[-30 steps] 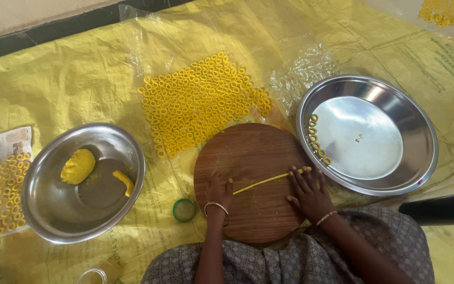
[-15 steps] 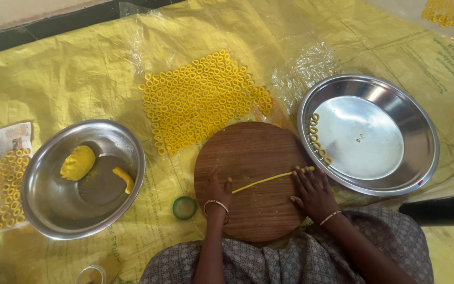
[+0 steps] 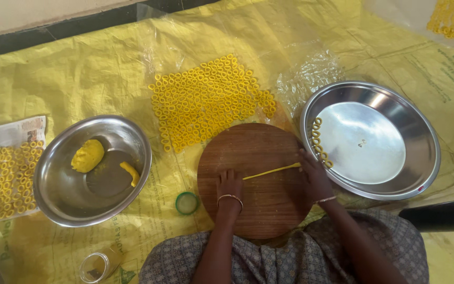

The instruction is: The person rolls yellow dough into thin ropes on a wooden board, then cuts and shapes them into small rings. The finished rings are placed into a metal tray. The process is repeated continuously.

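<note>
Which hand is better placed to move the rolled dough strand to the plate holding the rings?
Probably the right hand: it touches the dough strand's end nearest the steel plate, where a few rings lie. The left hand rests at the far end.

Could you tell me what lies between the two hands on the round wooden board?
In the head view, a thin yellow dough strand spans from left hand to right hand.

Bright even daylight, soft shadows; glare on the steel plate point(image 3: 370, 141) (right side), sharp focus
</note>
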